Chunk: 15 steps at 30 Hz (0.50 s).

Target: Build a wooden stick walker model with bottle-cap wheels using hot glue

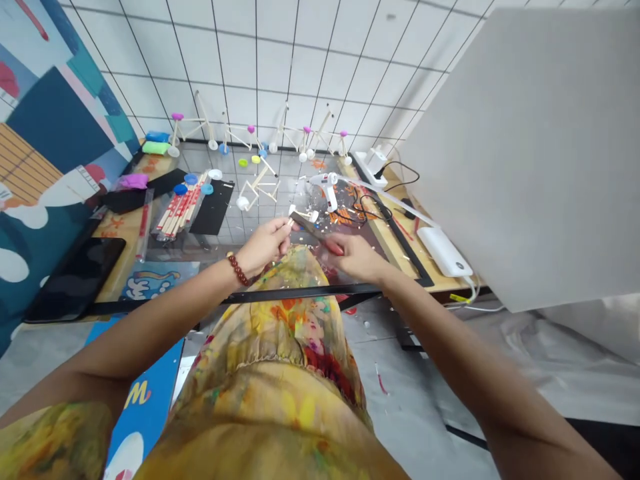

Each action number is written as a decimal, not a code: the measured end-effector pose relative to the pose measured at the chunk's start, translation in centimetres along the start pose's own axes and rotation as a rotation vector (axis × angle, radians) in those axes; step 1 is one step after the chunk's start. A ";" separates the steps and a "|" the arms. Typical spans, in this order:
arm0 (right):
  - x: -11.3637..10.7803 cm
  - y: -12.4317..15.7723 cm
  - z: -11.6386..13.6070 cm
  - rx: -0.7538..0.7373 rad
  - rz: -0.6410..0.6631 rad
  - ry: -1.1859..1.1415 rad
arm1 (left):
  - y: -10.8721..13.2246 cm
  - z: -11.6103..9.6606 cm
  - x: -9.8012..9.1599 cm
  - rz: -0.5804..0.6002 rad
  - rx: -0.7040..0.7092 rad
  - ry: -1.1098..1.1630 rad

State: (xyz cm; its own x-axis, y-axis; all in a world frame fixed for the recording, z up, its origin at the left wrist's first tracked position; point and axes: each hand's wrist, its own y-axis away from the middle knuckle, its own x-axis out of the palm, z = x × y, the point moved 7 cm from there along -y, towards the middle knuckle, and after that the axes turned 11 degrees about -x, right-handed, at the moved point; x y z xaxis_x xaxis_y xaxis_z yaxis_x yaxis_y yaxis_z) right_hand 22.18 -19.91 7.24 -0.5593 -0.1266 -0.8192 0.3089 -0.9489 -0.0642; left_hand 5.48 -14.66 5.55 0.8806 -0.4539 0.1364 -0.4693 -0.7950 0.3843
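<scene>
My left hand [266, 247] pinches a short light wooden stick [290, 222] close to the table's front edge. My right hand [355, 257] is closed round the red handle of a dark-bladed tool [313, 230]; its blade reaches left and meets the stick at my left fingertips. Just beyond the fingers lies a small white piece [313, 217]. Behind them stands a small stick frame [257, 187] with a white round part. A white glue gun [327, 188] lies behind the tool, among scattered bits.
Several stick frames with pink, white and blue parts [251, 129] line the back. Wrapped sticks [181, 208], a black card [213, 208] and a phone [77, 279] are on the left. A power strip [369, 169], cables and a white box [444, 251] are on the right.
</scene>
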 end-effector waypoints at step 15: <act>0.1 1.3 -5.1 0.081 0.145 0.390 | -2.0 1.5 -3.4 0.091 0.028 0.174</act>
State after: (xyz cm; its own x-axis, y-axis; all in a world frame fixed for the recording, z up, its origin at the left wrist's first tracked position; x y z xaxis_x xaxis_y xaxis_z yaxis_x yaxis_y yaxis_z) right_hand 26.46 -19.71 4.12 -0.1765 -0.1564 -0.9718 0.2925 -0.9510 0.1000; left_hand 3.37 -12.11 2.92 0.8313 -0.4500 0.3262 -0.5472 -0.7657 0.3381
